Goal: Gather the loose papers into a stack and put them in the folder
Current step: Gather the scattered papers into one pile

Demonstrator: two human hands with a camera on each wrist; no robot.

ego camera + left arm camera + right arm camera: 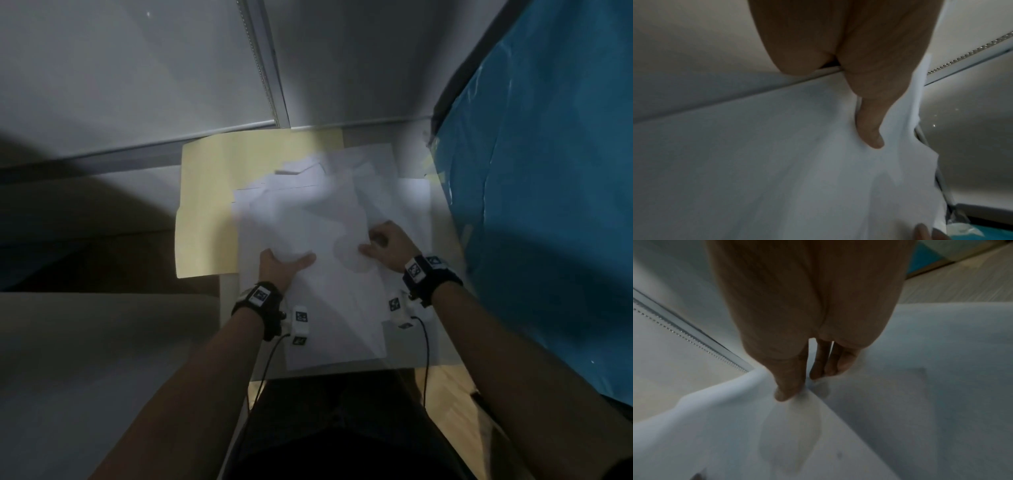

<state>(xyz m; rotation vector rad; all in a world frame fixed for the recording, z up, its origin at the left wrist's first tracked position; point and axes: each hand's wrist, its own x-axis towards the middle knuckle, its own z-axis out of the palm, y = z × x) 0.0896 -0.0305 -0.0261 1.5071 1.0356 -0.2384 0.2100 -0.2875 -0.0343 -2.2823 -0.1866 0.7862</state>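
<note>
Clearly I'm mid-gather: my left hand [279,265] and right hand [385,245] pinch the fanned white paper sheets [318,233] thumb-on-top; the open pale-yellow card folder [209,192] underneath awaits them.

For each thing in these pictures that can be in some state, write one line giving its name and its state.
loose papers: fanned out and overlapping, not yet squared into a stack, partly lifted by both hands.
folder: lying flat under the papers; whether it is open cannot be told.
left hand: grips the papers, thumb on top.
right hand: pinches a sheet's edge, fingers curled.
</note>
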